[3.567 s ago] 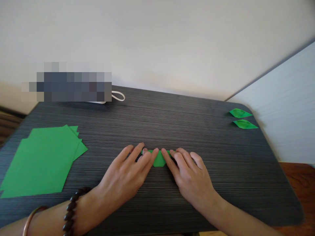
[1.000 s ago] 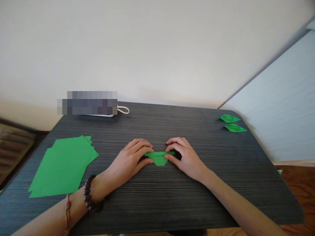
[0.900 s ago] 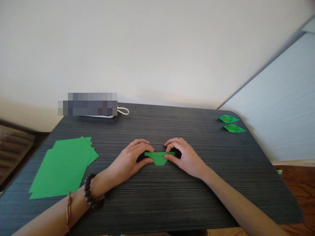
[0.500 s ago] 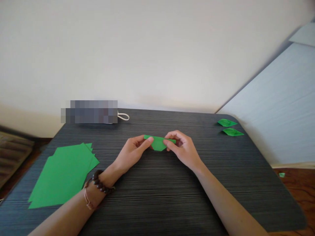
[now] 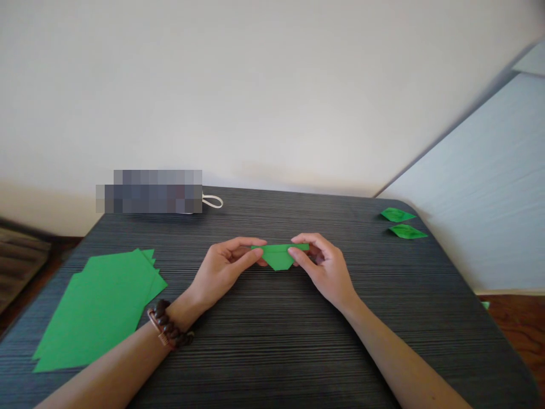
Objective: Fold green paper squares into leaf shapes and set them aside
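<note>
A small piece of folded green paper (image 5: 277,258) is held between both hands above the middle of the dark table. It has a straight band along its top and a narrower lower edge with slanted sides. My left hand (image 5: 225,264) pinches its left end between thumb and fingers. At the right end, my right hand (image 5: 326,264) grips it the same way, thumb on the near face. Some fingertips are hidden behind the paper. A beaded bracelet (image 5: 170,326) circles my left wrist.
Several green paper sheets (image 5: 96,309) lie stacked at the left of the table (image 5: 272,346). Two folded green leaf-like shapes (image 5: 398,215) rest at the far right. A blurred-out object (image 5: 153,196) with a white loop (image 5: 213,201) stands at the back left, by the wall (image 5: 272,96).
The top band of the folded paper now lies straighter and more level. Both hands sit slightly lower in view, and the right index finger has shifted along the top edge. The view has moved slightly.
</note>
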`<state>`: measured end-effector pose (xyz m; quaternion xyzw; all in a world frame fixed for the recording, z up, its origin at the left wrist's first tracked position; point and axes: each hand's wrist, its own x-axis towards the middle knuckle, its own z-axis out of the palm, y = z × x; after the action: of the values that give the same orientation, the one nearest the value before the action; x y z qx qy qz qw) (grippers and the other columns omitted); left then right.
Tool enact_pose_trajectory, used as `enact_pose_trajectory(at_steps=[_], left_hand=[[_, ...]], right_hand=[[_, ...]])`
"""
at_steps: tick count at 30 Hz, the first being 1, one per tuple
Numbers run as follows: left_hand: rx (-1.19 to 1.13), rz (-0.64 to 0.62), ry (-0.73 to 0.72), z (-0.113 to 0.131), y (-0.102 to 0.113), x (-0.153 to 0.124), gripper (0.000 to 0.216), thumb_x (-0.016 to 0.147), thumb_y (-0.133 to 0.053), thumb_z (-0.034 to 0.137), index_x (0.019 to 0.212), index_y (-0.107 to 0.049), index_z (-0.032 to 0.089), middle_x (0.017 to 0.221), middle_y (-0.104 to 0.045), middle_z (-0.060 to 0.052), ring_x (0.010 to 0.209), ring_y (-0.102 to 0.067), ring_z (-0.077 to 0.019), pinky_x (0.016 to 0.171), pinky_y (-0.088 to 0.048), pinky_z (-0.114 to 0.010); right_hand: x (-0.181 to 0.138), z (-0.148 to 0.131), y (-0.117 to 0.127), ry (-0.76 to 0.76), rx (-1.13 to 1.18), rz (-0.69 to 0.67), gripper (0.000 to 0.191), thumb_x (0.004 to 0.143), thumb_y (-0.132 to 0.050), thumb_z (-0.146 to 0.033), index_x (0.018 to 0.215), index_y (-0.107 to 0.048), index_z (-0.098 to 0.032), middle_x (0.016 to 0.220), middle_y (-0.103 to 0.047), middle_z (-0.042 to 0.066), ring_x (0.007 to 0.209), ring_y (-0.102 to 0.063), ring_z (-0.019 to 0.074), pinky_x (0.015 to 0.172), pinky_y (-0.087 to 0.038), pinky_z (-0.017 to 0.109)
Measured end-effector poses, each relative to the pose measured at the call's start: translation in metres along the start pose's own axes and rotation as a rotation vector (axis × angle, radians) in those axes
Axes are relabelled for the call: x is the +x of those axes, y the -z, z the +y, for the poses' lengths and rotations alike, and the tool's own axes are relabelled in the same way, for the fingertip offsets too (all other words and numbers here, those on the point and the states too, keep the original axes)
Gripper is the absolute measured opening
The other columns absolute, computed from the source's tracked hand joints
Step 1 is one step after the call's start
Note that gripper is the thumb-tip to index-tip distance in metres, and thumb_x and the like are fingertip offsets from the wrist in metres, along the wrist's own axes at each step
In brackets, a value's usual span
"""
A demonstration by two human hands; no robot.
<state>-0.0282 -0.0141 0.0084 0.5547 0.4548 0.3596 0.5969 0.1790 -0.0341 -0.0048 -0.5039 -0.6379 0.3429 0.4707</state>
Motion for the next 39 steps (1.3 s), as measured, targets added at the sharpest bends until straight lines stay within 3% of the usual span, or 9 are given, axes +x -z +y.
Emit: enact_pose_trajectory(at_steps=[5,11,18,26,31,35,39], left_hand=[[-0.009,0.095,-0.034,-0.003,0.0,0.0,0.033,0.078,-0.065,0.035,0.104,-0.063,0.015,0.082,-0.074,-0.004,0.081,-0.069,-0.0189,0.08,-0.053,-0.03],[-0.038,0.114,-0.056,-0.005,0.001,0.0,0.034,0.077,-0.066,0.035,0.105,-0.063,0.015,0.087,-0.074,-0.006,0.083,-0.069,-0.0204,0.083,-0.053,-0.033],[0.011,0.093,-0.107,-0.004,0.001,0.0,0.034,0.076,-0.067,0.035,0.104,-0.064,0.016,0.087,-0.074,-0.006,0.084,-0.069,-0.0209,0.082,-0.054,-0.034],[0.104,0.001,-0.15,-0.006,-0.001,-0.002,0.042,0.073,-0.07,0.03,0.113,-0.062,0.019,0.088,-0.071,-0.004,0.082,-0.067,-0.0181,0.077,-0.054,-0.032],[0.319,0.036,-0.324,-0.009,-0.002,0.001,0.03,0.079,-0.064,0.028,0.109,-0.065,0.024,0.092,-0.062,-0.002,0.078,-0.059,-0.0122,0.069,-0.051,-0.024],[0.393,0.062,-0.35,-0.007,-0.002,0.002,0.025,0.08,-0.062,0.026,0.104,-0.067,0.025,0.093,-0.057,-0.001,0.071,-0.056,-0.0091,0.065,-0.051,-0.022],[0.349,0.055,-0.355,-0.008,-0.001,0.002,0.019,0.08,-0.06,0.022,0.097,-0.07,0.021,0.101,-0.058,-0.004,0.081,-0.061,-0.0129,0.071,-0.053,-0.025]], right_hand=[[0.0,-0.005,0.001,0.235,-0.267,0.045,0.015,0.085,-0.056,-0.024,0.099,-0.062,-0.022,0.105,-0.06,0.006,0.091,-0.062,0.0175,0.08,-0.053,0.035],[0.0,-0.006,0.003,0.403,-0.407,-0.031,0.032,0.082,-0.061,-0.029,0.114,-0.058,-0.024,0.116,-0.053,0.008,0.107,-0.054,0.021,0.09,-0.05,0.04],[-0.003,-0.004,0.002,0.406,-0.535,0.05,0.025,0.084,-0.058,-0.022,0.108,-0.063,-0.026,0.11,-0.056,0.006,0.089,-0.059,0.0166,0.079,-0.054,0.035],[-0.005,-0.006,0.0,0.411,-0.511,0.079,0.026,0.085,-0.053,-0.015,0.104,-0.066,-0.027,0.092,-0.063,0.003,0.085,-0.061,0.0151,0.077,-0.053,0.032],[-0.005,-0.007,-0.001,0.388,-0.436,0.092,0.025,0.086,-0.053,-0.016,0.102,-0.068,-0.026,0.09,-0.064,0.003,0.079,-0.063,0.0136,0.072,-0.054,0.028],[-0.007,-0.008,-0.003,0.382,-0.397,0.09,0.023,0.085,-0.054,-0.016,0.1,-0.069,-0.026,0.089,-0.066,0.003,0.077,-0.064,0.0133,0.07,-0.054,0.027],[-0.009,-0.011,-0.008,0.402,-0.353,0.086,0.022,0.084,-0.055,-0.013,0.098,-0.069,-0.023,0.089,-0.067,0.003,0.077,-0.065,0.0132,0.07,-0.054,0.026]])
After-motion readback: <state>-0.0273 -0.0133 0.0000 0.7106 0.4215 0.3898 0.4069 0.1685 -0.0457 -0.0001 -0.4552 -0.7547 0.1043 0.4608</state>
